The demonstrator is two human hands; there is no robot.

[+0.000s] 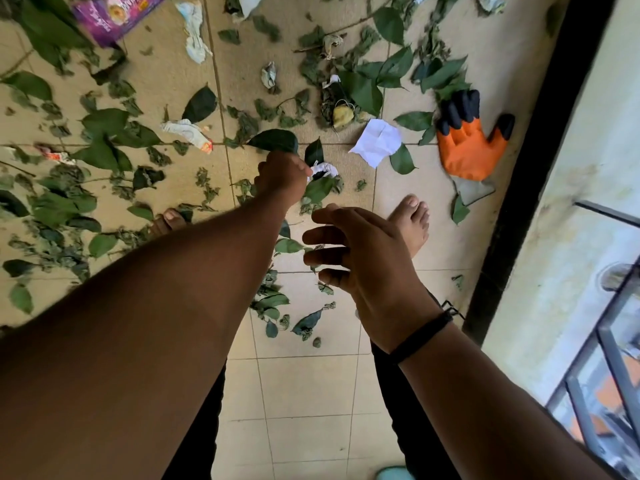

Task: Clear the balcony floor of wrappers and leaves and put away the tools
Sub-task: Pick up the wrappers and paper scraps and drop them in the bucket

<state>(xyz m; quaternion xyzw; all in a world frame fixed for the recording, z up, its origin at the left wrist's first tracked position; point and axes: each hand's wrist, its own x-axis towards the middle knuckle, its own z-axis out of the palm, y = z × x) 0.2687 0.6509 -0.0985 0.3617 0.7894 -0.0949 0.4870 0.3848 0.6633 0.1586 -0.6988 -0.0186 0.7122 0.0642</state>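
Note:
Green leaves and wrappers lie scattered over the beige tiled balcony floor. My left hand reaches down to the floor, fingers closed on a small crumpled white wrapper that sits on a leaf. My right hand hovers nearer to me, fingers apart and holding nothing, with a black band on its wrist. A flat white paper lies just beyond. An orange and black work glove rests on the floor at the right.
A purple packet lies far left. More crumpled wrappers and a white and orange one dot the floor. My bare feet stand among leaves. A black sill and a metal railing bound the right side.

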